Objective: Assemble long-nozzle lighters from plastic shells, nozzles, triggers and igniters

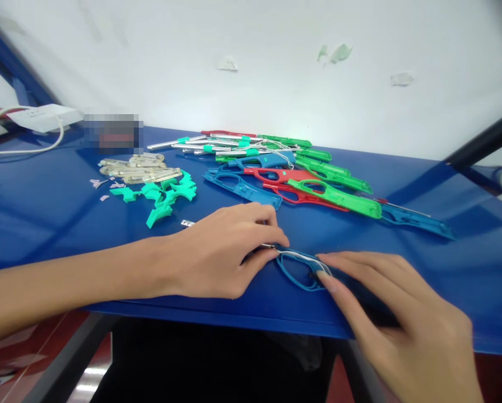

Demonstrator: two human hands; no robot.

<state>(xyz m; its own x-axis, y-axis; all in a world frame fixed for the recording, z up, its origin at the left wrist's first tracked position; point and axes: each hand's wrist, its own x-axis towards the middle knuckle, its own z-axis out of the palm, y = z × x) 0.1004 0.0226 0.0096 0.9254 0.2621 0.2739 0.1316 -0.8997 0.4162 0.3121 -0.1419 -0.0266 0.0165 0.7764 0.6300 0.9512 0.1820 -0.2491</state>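
1. Head view: blue handle shell (pixel 290 275) lies at the table's (pixel 184 309) near edge.
2. Left of it, the left hand (pixel 221 254) pinches a metal tube (pixel 268 245).
3. Right of it, the right hand (pixel 406 305) pinches its white wires (pixel 310 259).
4. Beyond it, coloured shells (pixel 339 197).

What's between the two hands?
A looped blue plastic piece with white wire lies between the left hand and right hand, in the head view.
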